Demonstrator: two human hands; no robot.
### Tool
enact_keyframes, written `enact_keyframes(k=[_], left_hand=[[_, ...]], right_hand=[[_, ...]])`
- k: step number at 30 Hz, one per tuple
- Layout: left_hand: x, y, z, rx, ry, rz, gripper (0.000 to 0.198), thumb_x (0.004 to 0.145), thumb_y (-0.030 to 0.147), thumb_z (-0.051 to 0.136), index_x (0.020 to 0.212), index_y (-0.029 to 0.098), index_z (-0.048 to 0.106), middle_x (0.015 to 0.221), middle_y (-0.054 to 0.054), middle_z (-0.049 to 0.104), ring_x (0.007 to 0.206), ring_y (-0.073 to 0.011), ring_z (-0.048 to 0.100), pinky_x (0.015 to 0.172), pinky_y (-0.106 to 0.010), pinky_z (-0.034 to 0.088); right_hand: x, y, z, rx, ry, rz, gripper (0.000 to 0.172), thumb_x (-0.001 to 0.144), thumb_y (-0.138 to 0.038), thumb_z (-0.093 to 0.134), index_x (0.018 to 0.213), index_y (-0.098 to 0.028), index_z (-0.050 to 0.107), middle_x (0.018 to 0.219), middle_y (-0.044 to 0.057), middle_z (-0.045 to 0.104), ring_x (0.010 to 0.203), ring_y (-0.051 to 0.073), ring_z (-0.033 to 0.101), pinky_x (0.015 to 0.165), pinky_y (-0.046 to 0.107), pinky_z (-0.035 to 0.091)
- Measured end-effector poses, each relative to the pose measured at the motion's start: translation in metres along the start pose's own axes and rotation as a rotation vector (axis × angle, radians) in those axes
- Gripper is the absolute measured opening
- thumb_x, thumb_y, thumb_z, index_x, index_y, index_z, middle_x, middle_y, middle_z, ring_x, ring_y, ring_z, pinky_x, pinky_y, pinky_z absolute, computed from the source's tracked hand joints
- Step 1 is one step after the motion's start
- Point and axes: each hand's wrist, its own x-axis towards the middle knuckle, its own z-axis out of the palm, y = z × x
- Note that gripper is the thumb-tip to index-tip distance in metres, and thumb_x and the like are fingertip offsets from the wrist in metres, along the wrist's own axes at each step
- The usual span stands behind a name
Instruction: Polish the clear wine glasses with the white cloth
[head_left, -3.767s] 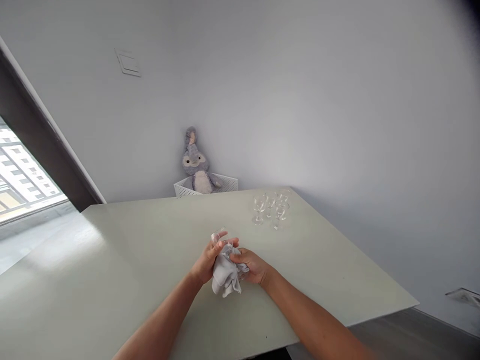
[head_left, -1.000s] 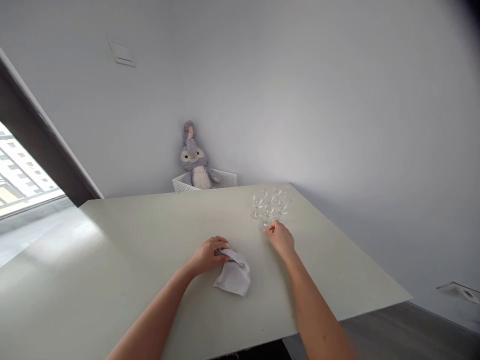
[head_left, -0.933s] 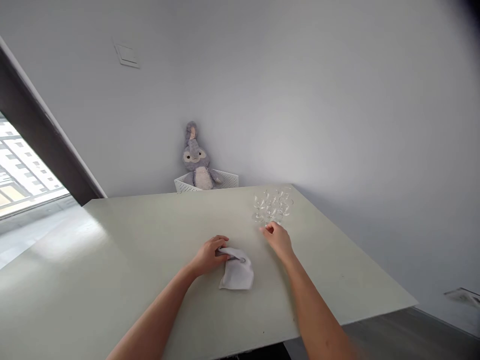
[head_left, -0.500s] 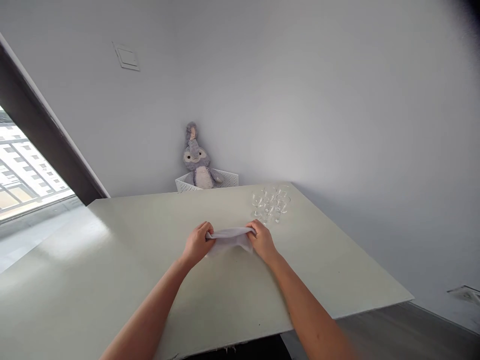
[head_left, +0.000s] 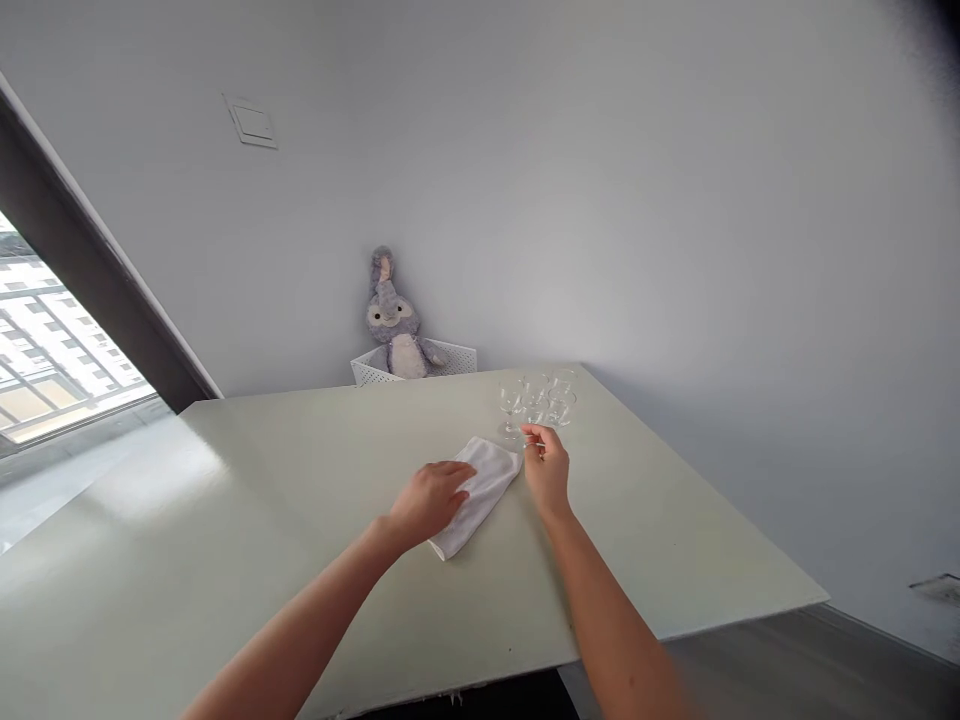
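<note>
A folded white cloth [head_left: 487, 485] lies slantwise on the pale table. Over its left part rests my left hand [head_left: 431, 500], fingers stretched out and not gripping it. My right hand [head_left: 546, 465] is at the cloth's right corner, close in front of a cluster of clear stemmed glasses [head_left: 510, 398]. Its fingers are curled together at the nearest glasses, where a stem could be. Whether they hold a stem is too faint to make out. Part of the cluster is hidden behind that hand.
The pale table [head_left: 300, 480] has a right edge that slants toward me. Past its far edge, a grey plush rabbit [head_left: 397, 335] sits in a white perforated basket [head_left: 454, 358] against the wall. A window with railings [head_left: 60, 350] is at the left.
Both hands held the cloth up between them before. Now it lies on the table, my left hand flattened over it. My right hand has let go and moved slightly right, to the glasses.
</note>
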Motion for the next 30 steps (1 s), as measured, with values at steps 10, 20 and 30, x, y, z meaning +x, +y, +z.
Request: enact_keyframes(k=[10, 20, 30], left_hand=[[0.048, -0.055, 0.064, 0.059, -0.203, 0.035, 0.06, 0.086, 0.053, 0.018, 0.138, 0.021, 0.018, 0.145, -0.006, 0.015, 0.133, -0.0242, 0.01, 0.106, -0.045, 0.009], [0.034, -0.208, 0.01, 0.178, -0.164, -0.6, 0.06, 0.086, 0.046, 0.017, 0.137, 0.016, 0.021, 0.145, -0.007, 0.015, 0.133, -0.0238, 0.011, 0.105, -0.045, 0.013], [-0.161, -0.293, -0.064, 0.294, 0.01, -1.188, 0.061, 0.084, 0.051, 0.019, 0.134, 0.016, 0.028, 0.144, -0.008, 0.02, 0.13, -0.0291, 0.016, 0.1, -0.051, 0.017]], right_hand=[[0.001, 0.001, 0.0, 0.192, -0.031, 0.19, 0.023, 0.069, -0.023, 0.044, 0.082, -0.017, 0.061, 0.082, 0.005, 0.063, 0.072, 0.017, 0.055, 0.062, 0.027, 0.043], [-0.005, -0.004, 0.004, 0.152, -0.167, 0.244, 0.021, 0.069, -0.023, 0.043, 0.074, -0.018, 0.062, 0.063, 0.001, 0.056, 0.058, 0.014, 0.048, 0.051, 0.023, 0.037], [-0.011, -0.007, 0.006, 0.135, -0.172, 0.207, 0.019, 0.068, -0.022, 0.043, 0.071, -0.019, 0.061, 0.053, -0.002, 0.05, 0.05, 0.012, 0.045, 0.047, 0.023, 0.034]])
